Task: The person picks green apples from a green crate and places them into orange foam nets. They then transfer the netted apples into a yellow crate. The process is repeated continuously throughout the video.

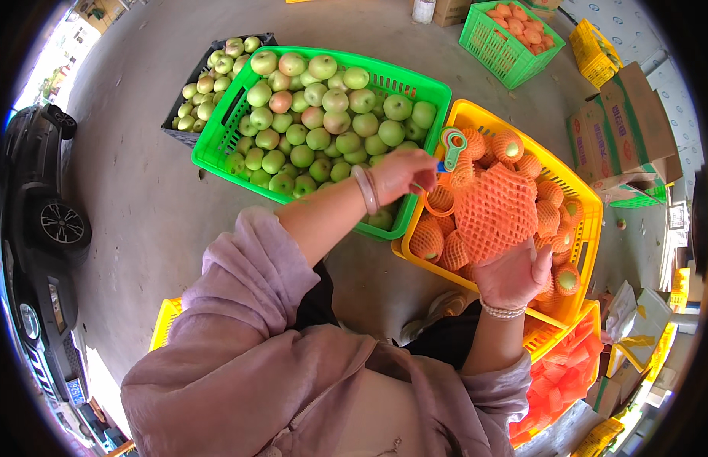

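Note:
My left hand (402, 174), with a pale bangle at the wrist, is between a green plastic crate (331, 54) of green apples and a yellow crate (588, 240). Its fingers pinch a set of plastic ring gauges (452, 149) with a blue part, a green ring and an orange ring. Above the yellow crate, my right hand (514, 274) is palm up, with a bead bracelet at the wrist. An orange foam net sleeve (494, 211) covers its fingers; whether fruit is inside cannot be seen. Foam-netted apples (426, 240) fill the yellow crate below.
A dark crate (182, 136) of apples stands behind the green crate's left end. Another green crate (502, 54) and cardboard boxes (622, 125) are at the upper right. Orange foam nets (554, 377) fill a yellow crate by my right side. A black car (40, 228) stands at far left.

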A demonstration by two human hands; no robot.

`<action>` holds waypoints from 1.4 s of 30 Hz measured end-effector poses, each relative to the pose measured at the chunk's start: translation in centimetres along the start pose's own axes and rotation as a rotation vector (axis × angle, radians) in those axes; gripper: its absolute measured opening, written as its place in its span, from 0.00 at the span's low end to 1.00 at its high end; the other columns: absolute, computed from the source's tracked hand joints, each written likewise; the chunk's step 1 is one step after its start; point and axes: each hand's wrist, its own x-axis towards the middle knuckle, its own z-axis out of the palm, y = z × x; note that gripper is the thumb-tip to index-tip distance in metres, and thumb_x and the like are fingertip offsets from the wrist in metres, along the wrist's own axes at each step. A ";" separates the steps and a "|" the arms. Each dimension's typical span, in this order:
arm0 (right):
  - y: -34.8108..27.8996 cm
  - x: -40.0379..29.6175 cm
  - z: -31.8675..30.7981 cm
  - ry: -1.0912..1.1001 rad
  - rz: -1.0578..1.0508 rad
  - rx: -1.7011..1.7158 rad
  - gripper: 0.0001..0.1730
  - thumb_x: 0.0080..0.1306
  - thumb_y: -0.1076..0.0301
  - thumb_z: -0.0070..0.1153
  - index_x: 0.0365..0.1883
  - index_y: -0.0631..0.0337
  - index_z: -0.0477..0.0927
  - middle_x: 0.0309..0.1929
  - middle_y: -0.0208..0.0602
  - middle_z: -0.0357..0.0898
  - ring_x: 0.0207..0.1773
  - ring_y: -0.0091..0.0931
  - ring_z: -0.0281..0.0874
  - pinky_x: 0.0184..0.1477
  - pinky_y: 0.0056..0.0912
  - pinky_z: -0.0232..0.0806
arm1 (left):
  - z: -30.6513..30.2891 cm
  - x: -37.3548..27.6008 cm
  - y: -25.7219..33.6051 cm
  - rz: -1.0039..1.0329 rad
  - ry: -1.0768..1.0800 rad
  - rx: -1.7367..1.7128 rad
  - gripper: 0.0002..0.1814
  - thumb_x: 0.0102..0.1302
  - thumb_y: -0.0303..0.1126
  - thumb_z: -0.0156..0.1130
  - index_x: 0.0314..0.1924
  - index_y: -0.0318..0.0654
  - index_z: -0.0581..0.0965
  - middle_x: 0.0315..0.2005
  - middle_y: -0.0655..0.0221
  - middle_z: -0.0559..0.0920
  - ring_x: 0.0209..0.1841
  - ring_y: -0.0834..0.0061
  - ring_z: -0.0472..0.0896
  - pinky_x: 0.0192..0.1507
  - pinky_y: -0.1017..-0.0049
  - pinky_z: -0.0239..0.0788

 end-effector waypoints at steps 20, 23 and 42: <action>-2.3 -2.2 -1.8 0.244 -0.052 -0.236 0.49 0.60 0.52 0.60 0.73 0.63 0.51 0.73 0.44 0.55 0.75 0.41 0.52 0.74 0.52 0.44 | -22.1 4.1 -10.1 -1.249 -0.225 1.819 0.34 0.53 0.53 0.70 0.59 0.49 0.77 0.61 0.64 0.75 0.61 0.63 0.74 0.63 0.57 0.62; -2.6 -2.6 -2.0 0.298 -0.053 -0.249 0.49 0.59 0.53 0.61 0.73 0.63 0.52 0.72 0.45 0.56 0.74 0.42 0.53 0.73 0.53 0.46 | -23.2 3.1 -12.5 -1.114 0.026 1.887 0.44 0.54 0.55 0.69 0.66 0.39 0.67 0.62 0.56 0.73 0.63 0.63 0.73 0.64 0.57 0.63; -2.0 -1.8 0.2 0.220 -0.092 -0.013 0.39 0.71 0.43 0.40 0.70 0.65 0.56 0.69 0.42 0.63 0.72 0.36 0.58 0.72 0.44 0.50 | -1.7 -4.7 5.3 -0.060 0.028 1.363 0.40 0.46 0.39 0.77 0.56 0.38 0.64 0.45 0.63 0.74 0.48 0.71 0.75 0.50 0.71 0.70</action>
